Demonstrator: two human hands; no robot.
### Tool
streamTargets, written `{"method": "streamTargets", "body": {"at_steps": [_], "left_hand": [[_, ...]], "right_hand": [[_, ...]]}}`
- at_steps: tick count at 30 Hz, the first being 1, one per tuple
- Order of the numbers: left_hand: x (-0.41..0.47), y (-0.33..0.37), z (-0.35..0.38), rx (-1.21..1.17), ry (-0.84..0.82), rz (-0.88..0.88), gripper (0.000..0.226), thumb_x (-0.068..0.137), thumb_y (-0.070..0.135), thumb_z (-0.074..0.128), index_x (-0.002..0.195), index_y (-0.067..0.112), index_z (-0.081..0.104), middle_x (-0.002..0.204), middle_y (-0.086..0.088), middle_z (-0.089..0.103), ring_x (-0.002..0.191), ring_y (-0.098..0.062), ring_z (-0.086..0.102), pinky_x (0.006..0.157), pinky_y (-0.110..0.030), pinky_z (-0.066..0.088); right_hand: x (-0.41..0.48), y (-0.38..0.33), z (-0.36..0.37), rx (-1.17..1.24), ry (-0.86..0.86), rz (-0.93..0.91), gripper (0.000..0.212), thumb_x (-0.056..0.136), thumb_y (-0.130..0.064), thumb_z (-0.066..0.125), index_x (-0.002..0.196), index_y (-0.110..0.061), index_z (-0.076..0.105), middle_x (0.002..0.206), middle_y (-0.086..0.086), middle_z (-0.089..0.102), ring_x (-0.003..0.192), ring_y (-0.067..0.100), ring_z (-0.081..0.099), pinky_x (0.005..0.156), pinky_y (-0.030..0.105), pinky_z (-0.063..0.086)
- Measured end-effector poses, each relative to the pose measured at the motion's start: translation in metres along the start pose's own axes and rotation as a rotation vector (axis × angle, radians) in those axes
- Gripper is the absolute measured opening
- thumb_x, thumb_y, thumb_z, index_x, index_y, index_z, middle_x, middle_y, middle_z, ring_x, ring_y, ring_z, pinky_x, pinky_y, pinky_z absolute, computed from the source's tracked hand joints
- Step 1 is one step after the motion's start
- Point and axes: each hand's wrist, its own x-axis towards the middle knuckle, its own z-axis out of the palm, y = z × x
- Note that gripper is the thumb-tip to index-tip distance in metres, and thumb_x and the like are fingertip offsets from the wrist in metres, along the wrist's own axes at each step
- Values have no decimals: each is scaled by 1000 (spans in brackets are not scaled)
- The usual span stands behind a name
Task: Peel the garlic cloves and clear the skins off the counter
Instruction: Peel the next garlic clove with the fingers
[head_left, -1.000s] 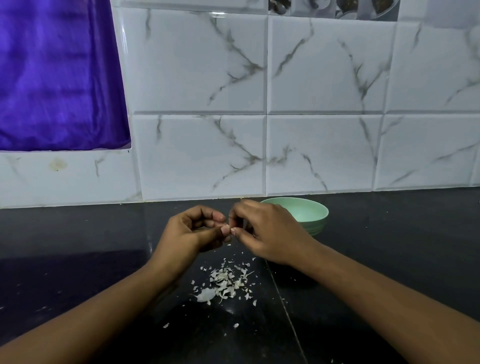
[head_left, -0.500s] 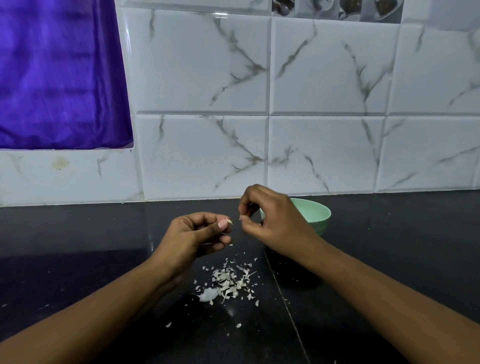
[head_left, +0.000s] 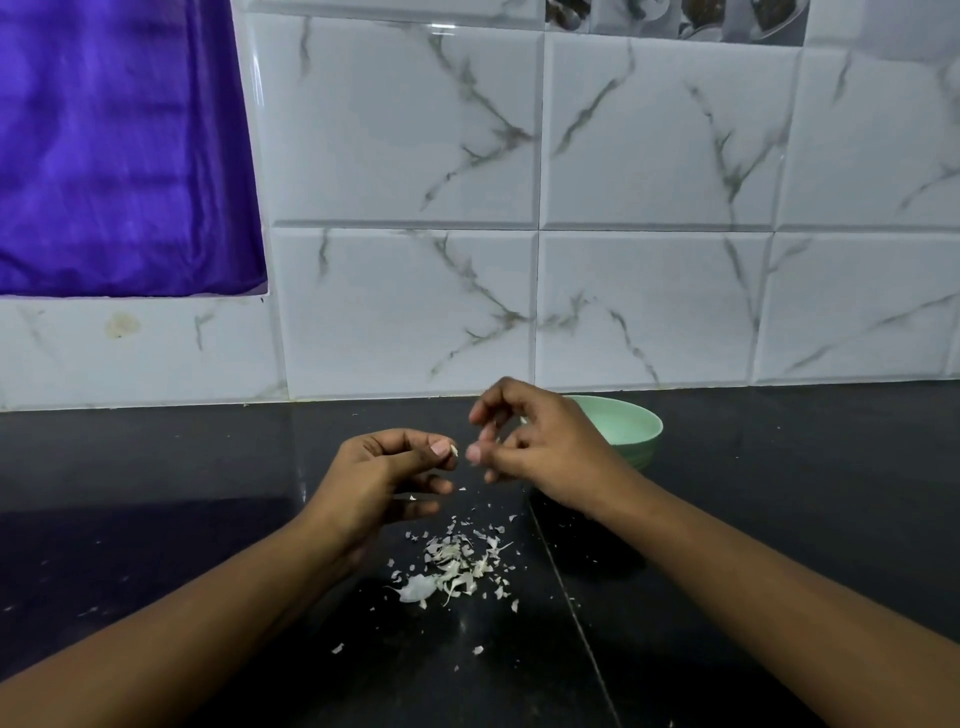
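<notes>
— Two bare hands over the glossy black stone surface (head_left: 779, 493): what has each of them got?

— The left grip (head_left: 384, 478) pinches a small pale piece of garlic (head_left: 453, 450) between thumb tip and forefinger, and its other fingers curl underneath. Only a sliver shows past the thumbnail, so I can't tell clove from skin.

— And the right grip?

— The right grip (head_left: 540, 447) hangs just beside the left one. Its fingertips are close to the piece of garlic but apart from it. The fingers are curled and blurred, and I cannot tell whether they hold anything.

— Where are the peelings?

— A loose heap of thin white papery garlic skins (head_left: 457, 564) lies on the surface between the two forearms, nearer the person than either grip. One larger curved white shell (head_left: 418, 590) sits at the heap's left edge. Small flakes are scattered around it, with a few strays nearer the person.

— What's behind the hands?

— A round pale-green bowl (head_left: 641, 441) stands on the surface behind the right grip, partly hidden by it and near the wall. Its inside can't be seen. The wall is white glossy tiles with grey marble veins (head_left: 405, 130), and a shiny purple cloth (head_left: 119, 156) hangs at the upper left.

— Can any writing be read?

— A strip of printed picture tiles (head_left: 675, 15) runs along the top edge, too blurred to make out.
</notes>
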Motion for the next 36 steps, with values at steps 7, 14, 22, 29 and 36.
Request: {"method": "streamTargets", "body": {"at_steps": [7,14,22,29,36], "left_hand": [[-2,1,2,-38,-22,1,13,69,16,69,81,10,68,64,-1,66,48,-6,57,38,-17,41],[-3,1,2,-6,-65,30,14,67,17,68,78,9,67,66,-2,64,44,-7,52,36,-16,37],[-5,2,4,14,-85,99,16,68,18,68,80,7,67,65,-3,61,44,-11,52,37,-20,39],[-7,1,7,-26,-96,63,15,65,14,70,78,8,69,72,-5,69,44,-15,58,36,-21,43],[-5,4,4,-42,-52,39,17,62,8,69,78,7,65,76,-7,73,44,-12,60,36,-17,42]], "right_hand": [[-2,1,10,14,-36,71,15,78,-15,77,82,-20,63,70,-4,66,63,12,68,58,27,56],[-1,1,11,57,-90,87,14,87,-15,67,74,-19,64,61,-4,66,58,11,66,52,21,52],[-3,-6,13,581,-142,410,28,94,-14,51,67,-10,58,53,0,52,43,11,49,44,25,51],[2,-3,5,631,-68,457,24,91,-13,55,67,-11,58,54,-1,52,43,9,48,40,22,48],[4,-2,-14,489,-22,383,24,79,4,68,69,-14,54,65,0,57,52,6,52,44,22,51]]}}
